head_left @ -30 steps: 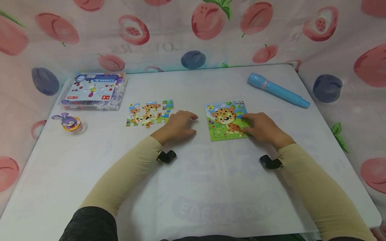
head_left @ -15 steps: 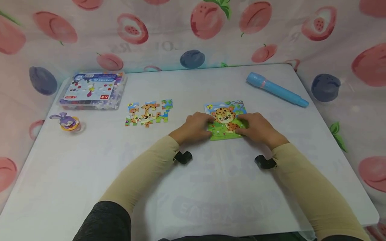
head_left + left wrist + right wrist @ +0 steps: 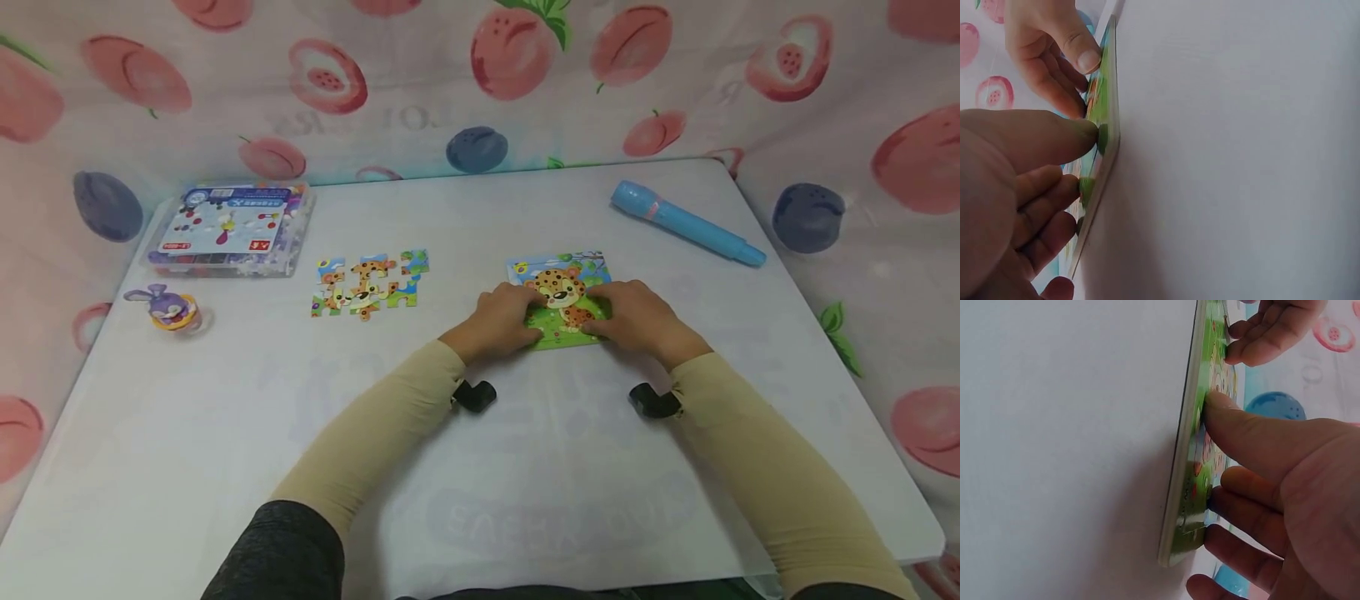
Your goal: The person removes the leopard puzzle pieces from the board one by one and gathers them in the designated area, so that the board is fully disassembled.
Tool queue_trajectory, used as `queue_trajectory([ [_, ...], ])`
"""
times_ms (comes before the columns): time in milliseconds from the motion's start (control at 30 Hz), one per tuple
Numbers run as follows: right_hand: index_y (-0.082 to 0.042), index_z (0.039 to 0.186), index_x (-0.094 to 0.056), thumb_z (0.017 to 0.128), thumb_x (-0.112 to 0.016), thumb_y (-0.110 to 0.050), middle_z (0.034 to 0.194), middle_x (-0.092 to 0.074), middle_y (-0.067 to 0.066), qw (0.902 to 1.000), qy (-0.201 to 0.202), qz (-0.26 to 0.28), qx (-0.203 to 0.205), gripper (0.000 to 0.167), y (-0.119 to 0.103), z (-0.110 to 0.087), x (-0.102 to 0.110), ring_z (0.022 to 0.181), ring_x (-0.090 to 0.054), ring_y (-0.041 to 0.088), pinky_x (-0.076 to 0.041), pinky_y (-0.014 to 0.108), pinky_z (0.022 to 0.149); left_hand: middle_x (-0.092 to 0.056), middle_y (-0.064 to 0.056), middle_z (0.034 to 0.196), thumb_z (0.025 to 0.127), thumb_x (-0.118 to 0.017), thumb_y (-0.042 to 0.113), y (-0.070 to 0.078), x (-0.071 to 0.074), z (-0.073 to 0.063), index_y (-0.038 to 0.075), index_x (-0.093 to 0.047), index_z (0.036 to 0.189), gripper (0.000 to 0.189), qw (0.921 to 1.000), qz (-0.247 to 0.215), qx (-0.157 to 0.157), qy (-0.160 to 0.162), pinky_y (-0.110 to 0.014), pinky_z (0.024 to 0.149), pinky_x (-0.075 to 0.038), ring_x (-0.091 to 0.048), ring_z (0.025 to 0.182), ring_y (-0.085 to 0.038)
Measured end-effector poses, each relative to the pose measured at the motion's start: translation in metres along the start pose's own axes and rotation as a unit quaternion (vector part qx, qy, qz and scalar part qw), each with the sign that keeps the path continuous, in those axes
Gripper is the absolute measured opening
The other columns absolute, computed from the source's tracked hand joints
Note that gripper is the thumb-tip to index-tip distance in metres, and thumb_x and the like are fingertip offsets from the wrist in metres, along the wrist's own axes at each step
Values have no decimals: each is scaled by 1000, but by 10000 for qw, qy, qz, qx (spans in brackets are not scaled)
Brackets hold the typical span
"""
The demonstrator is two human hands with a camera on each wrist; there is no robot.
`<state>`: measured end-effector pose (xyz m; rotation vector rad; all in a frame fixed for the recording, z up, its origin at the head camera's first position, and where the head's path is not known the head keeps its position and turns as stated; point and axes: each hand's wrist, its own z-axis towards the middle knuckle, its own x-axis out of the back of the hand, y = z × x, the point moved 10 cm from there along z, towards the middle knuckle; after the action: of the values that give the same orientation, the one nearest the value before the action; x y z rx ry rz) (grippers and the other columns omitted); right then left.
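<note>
Though seemingly gripless, relaxed left hand [image 3: 504, 322] and right hand [image 3: 637, 320] on puzzle [image 3: 562, 293], pieces [image 3: 365, 295] leftward.

puzzle [image 3: 564, 302]: green, blue, orange with dark spots
pieces [image 3: 366, 295]: blue, green, spotted orange
tube [image 3: 688, 225]: light blue
toy [image 3: 171, 312]: purple, yellow-orange
desk [image 3: 570, 492]: white
cloth [image 3: 416, 75]: pale pink, red-and-blue fruit print

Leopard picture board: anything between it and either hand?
Nothing visible. The left hand and right hand both touch the leopard picture board at opposite sides. The loose puzzle pieces lie left of it, the blue tube beyond and right.
</note>
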<state>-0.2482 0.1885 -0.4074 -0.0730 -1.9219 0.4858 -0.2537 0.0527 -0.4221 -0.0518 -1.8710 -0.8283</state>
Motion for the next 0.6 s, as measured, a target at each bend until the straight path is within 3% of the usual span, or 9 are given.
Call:
queue_trajectory([
  [367,4,143,-49,95,-71,-27,142,-49,29,10000,36,71,-35,62,-1,-2,0,133,-40,49,-31,59,110,-54,-7,135,93,-70,20,-2,-4,1,9,-50,143,55,9977,-527,424,20,-45,105,-36,-42,131,-26],
  [600,4,144,-49,94,-70,-26,143,-48,29,9997,120,196,-36,61,0,-2,-2,134,-39,49,-30,59,110,-50,-9,135,94,-66,11,2,-6,-3,6,-44,146,57,9966,-680,369,292,-44,107,-36,-42,129,-25],
])
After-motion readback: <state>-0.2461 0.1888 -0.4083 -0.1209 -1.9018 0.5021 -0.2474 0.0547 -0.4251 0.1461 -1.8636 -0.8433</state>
